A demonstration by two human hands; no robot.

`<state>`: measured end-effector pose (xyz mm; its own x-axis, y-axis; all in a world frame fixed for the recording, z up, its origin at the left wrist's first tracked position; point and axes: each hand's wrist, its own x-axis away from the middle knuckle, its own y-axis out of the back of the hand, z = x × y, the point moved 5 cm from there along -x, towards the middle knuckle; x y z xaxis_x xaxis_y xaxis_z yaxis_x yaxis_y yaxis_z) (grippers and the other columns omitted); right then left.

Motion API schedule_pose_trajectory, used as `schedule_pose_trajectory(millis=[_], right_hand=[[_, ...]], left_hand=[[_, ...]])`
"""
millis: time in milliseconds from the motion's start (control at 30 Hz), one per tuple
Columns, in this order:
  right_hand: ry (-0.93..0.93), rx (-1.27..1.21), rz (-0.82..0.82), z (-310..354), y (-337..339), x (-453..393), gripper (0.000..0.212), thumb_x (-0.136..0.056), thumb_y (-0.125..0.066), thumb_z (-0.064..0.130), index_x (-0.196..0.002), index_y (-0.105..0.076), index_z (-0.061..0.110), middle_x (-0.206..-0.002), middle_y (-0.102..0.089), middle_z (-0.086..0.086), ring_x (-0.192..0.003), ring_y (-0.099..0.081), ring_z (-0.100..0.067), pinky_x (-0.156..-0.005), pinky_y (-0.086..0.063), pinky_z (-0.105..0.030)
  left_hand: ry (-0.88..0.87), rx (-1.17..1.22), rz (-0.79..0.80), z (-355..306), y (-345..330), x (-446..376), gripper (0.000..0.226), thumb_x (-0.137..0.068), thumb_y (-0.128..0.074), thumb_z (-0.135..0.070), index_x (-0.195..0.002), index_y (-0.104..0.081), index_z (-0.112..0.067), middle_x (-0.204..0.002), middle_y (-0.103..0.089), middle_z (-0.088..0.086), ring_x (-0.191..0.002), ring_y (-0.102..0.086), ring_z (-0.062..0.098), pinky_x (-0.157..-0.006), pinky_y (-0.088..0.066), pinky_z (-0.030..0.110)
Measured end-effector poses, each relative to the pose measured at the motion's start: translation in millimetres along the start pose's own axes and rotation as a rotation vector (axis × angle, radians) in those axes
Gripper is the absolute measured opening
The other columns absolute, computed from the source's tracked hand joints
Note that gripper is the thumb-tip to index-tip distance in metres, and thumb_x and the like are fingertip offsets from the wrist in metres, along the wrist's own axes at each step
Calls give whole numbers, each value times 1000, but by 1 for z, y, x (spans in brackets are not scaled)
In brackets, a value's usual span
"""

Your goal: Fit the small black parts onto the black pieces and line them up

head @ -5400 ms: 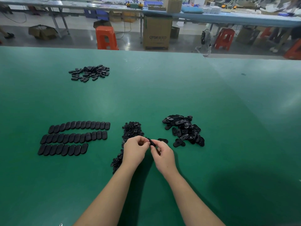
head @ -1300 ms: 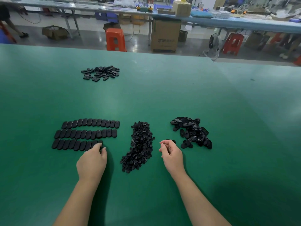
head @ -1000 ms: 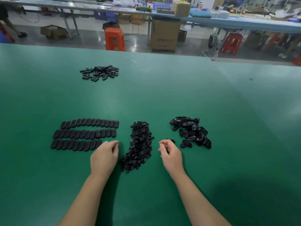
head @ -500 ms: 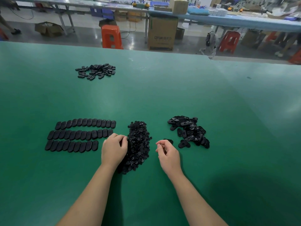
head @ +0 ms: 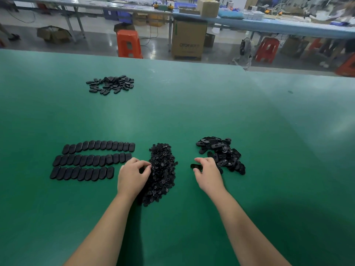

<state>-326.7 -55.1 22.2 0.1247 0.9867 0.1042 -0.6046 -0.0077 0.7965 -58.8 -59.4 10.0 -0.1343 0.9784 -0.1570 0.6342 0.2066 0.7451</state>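
Three rows of oblong black pieces (head: pixel 92 160) lie side by side at the left of the green table (head: pixel 192 112), the nearest row the shortest. Farther back, a loose scatter of similar pieces (head: pixel 110 85) sits well apart from them. Left hand (head: pixel 132 177) rests at the left edge of the heap of small black parts (head: pixel 162 173), fingers curled, fingertips (head: pixel 148 167) pinching into the heap; whether the grip holds a part cannot be told. Right hand (head: pixel 208 174) lies between that heap and the pile of unfitted black pieces (head: pixel 222 154), its grip closed on a single black piece (head: pixel 196 166) held between thumb and fingers just above the table. Beyond the table edge stand an orange stool (head: pixel 127 44) and a cardboard box (head: pixel 189 39).
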Motion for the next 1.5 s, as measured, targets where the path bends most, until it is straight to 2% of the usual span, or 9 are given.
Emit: schedule_pose_trajectory(millis=[100, 400, 567, 667, 833, 1033, 1167, 1333, 1500], right_hand=[[17, 202, 64, -6, 1, -2, 37, -104, -53, 29, -140, -54, 23, -136, -46, 5, -87, -59, -18, -73, -44, -28], [132, 355, 19, 2, 4, 2, 31, -108, -42, 32, -125, -65, 20, -119, -57, 2, -92, -66, -21, -78, -52, -32], [60, 14, -61, 4, 1, 6, 27, -108, -41, 25, -104, -65, 14, -98, -61, 0, -85, -61, -19, -71, -47, -33], [1, -285, -56, 8, -8, 13, 26, -108, -40, 27, -90, -58, 19, -84, -67, 5, -64, -63, -8, -60, -49, -33], [40, -325, -86, 10, -25, 26, 18, -107, -46, 26, -98, -61, 25, -81, -65, 10, -52, -47, -1, -50, -36, -15], [69, -404, -143, 6, -24, 33, 24, -104, -53, 19, -122, -68, 24, -103, -71, 10, -76, -55, 4, -71, -42, -15], [47, -452, -117, 4, -25, 33, 26, -103, -54, 17, -125, -66, 25, -96, -72, 8, -57, -53, 5, -53, -39, -11], [30, -494, -109, 2, -26, 33, 26, -103, -54, 15, -124, -66, 24, -88, -72, 7, -48, -49, 0, -47, -36, -12], [14, -526, -96, 1, -27, 33, 27, -103, -53, 14, -124, -65, 26, -89, -72, 6, -43, -44, -1, -44, -33, -13]], left_hand=[[-4, 0, 3, 1, 0, 0, 8, -91, -68, -31, -88, -75, -33, -81, -57, -17, -74, -54, 5, -72, -46, 34], [-8, 0, -3, 2, -2, -2, 10, -91, -66, -36, -92, -75, -31, -83, -56, -19, -77, -54, 7, -76, -49, 36], [-26, -4, -3, 0, -1, -1, 7, -89, -71, -41, -87, -74, -35, -81, -55, -19, -76, -50, -1, -78, -47, 36], [-22, 3, -12, 1, -1, -1, 8, -89, -71, -40, -83, -74, -34, -80, -54, -18, -76, -47, -4, -79, -44, 36], [-14, 63, 2, 0, 0, -1, 8, -89, -73, -37, -81, -73, -34, -81, -59, -17, -79, -54, 2, -83, -48, 41], [8, 143, 7, -1, 3, 2, 12, -89, -74, -33, -78, -69, -35, -81, -64, -16, -79, -59, 3, -84, -49, 41], [81, 221, -9, 4, 4, 4, 15, -90, -73, -32, -76, -69, -36, -68, -67, -14, -63, -60, 7, -59, -49, 32], [120, 290, -35, 7, 6, 5, 15, -90, -72, -23, -80, -69, -33, -73, -69, -16, -71, -64, 1, -68, -55, 28], [112, 273, -22, 4, 6, 6, 16, -90, -72, -22, -80, -68, -34, -70, -68, -12, -66, -62, 5, -63, -53, 29]])
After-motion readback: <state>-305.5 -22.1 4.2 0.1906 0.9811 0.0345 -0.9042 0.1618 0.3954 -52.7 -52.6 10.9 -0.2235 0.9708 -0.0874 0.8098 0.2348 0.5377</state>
